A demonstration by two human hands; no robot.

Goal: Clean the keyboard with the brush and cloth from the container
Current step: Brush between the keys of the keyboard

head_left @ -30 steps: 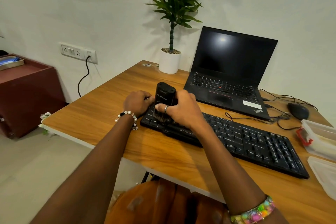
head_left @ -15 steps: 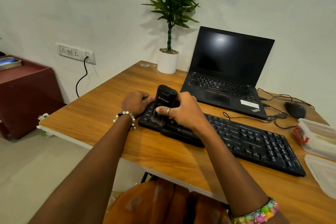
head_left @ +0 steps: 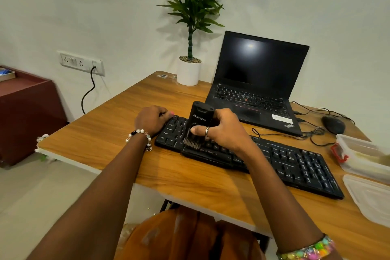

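Note:
A black keyboard (head_left: 295, 164) lies across the wooden desk (head_left: 109, 133). My right hand (head_left: 223, 131) grips a black block-shaped brush (head_left: 199, 118) held upright, its bristles pressed onto the keys near the keyboard's left end. My left hand (head_left: 150, 119) is curled on the keyboard's far left corner, holding it down. The clear plastic container (head_left: 363, 158) sits at the right edge of the desk, with something pale inside that I cannot make out. No cloth can be told apart.
An open black laptop (head_left: 259, 86) stands behind the keyboard. A potted plant (head_left: 190, 70) is at the back, a black mouse (head_left: 333, 124) with cables at the right. The container's lid (head_left: 371, 198) lies near the front right. A maroon cabinet (head_left: 25, 112) stands left of the desk.
The brush and my right hand have shifted slightly along the left keys. My left hand stays on the keyboard's corner. The camera view has drifted a little.

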